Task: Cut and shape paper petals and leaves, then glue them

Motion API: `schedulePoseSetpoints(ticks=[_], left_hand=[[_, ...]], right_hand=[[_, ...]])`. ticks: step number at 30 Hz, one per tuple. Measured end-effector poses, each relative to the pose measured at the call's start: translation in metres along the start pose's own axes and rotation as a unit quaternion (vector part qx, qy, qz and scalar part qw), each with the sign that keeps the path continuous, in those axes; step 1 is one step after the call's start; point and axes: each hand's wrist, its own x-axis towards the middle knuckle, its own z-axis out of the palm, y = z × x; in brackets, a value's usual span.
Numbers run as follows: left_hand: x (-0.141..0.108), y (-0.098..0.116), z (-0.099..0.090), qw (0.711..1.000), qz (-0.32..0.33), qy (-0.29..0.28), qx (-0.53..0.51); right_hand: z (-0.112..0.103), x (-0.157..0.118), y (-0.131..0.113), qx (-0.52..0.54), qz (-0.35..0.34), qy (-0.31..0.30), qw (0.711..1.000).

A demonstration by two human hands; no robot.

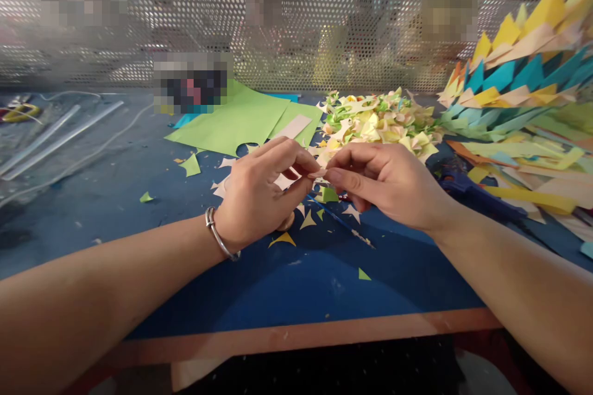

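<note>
My left hand (266,188), with a silver bangle at the wrist, pinches a small pale pink paper piece (317,173) between thumb and forefinger. From the right, the thumb and fingertips of my right hand (386,185) close on the same piece, so both hands nearly touch. The piece is small and partly covered by the fingers. Under and around the hands lie paper scraps, among them a yellow one (283,239) and a green one (364,274). A thin blue stick (340,220) slants across the blue table below the fingertips.
Green paper sheets (231,120) lie behind my left hand. Beyond my right hand are a heap of cut paper (377,117), a blue glue gun (479,193), paper strips (532,197) and a layered folded-paper piece (523,68). Clear sticks (65,139) lie left, before a perforated screen (296,24).
</note>
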Motion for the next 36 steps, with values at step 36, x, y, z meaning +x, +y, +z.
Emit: schedulePoseSetpoints(ticks=[36], left_hand=[[0.002, -0.004, 0.018, 0.953, -0.059, -0.269, 0.129]], right_hand=[[-0.010, 0.001, 0.012, -0.076, -0.034, 0.056, 0.995]])
